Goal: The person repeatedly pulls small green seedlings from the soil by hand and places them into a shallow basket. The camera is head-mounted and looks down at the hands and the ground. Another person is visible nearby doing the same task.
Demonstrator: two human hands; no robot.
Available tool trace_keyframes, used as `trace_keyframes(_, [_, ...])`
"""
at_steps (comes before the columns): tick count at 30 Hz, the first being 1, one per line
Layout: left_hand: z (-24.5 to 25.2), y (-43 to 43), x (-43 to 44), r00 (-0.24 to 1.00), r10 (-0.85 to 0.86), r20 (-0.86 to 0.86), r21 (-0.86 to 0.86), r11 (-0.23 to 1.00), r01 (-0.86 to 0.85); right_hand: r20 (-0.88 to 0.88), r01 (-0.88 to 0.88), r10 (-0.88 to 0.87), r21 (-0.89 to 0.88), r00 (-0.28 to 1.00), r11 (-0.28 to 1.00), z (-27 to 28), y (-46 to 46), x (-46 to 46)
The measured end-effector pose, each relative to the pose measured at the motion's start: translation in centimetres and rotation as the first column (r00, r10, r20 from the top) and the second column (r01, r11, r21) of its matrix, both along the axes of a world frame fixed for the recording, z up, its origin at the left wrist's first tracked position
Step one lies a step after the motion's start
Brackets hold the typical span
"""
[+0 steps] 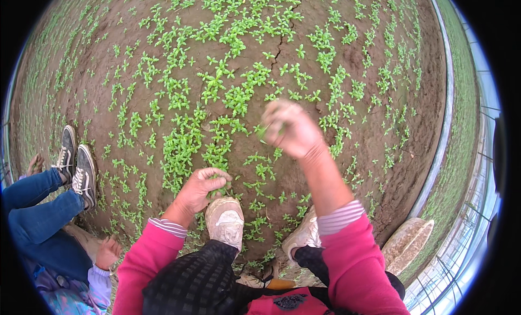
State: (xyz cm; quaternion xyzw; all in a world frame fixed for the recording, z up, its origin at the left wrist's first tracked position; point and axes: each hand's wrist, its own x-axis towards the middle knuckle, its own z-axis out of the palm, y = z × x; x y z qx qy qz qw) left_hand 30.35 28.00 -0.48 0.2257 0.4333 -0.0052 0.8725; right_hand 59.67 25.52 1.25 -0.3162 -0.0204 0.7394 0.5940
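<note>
My left hand (204, 187) is low over the seedlings, just above the toe of my muddy white shoe (225, 224). Its thumb and forefinger are bent toward each other at some small green leaves; whether it grips them is unclear. Blurred by motion, my right hand (291, 127) hangs over brown soil with its fingers curled around a bit of green plant. Green seedlings (183, 142) grow in dense clumps in front of my left hand, and sparser seedlings (336, 87) stand beyond my right hand.
At the left a co-worker in blue jeans (47, 221) and dark sneakers (84, 172) sits close by, one hand (108, 252) near my left sleeve. A crack (281, 46) runs through the soil ahead. On the right are a pale edging strip (447, 95) and a muddy, elongated object (407, 245).
</note>
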Motion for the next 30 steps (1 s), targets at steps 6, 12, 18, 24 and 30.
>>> trace_keyframes(6, [0.6,-0.3,0.8,0.992,0.117,0.045,-0.051,0.992,-0.115,0.697,-0.316,0.402,-0.258,0.594,0.913,2.4,-3.2,-8.9])
trace_keyframes(12, [1.0,-1.9,2.3,0.961,0.274,-0.025,-0.088,0.957,-0.275,0.995,-0.194,0.104,-0.103,-0.009,0.976,2.4,-5.3,-11.9])
trace_keyframes(18, [1.8,-3.1,3.1,0.934,0.331,-0.135,-0.003,0.942,-0.335,0.776,0.214,0.17,-0.366,0.608,0.905,1.4,-6.0,-14.7])
trace_keyframes(24, [7.0,-1.9,6.5,0.922,0.352,-0.163,0.376,0.886,-0.271,0.048,0.481,-0.55,-0.554,0.834,0.68,1.8,-4.3,-14.5])
trace_keyframes(30, [17.9,-1.8,15.6,0.995,-0.07,-0.067,0.854,0.512,0.093,-0.299,0.691,-0.742,-0.274,0.6,0.669,9.8,-3.4,-9.3])
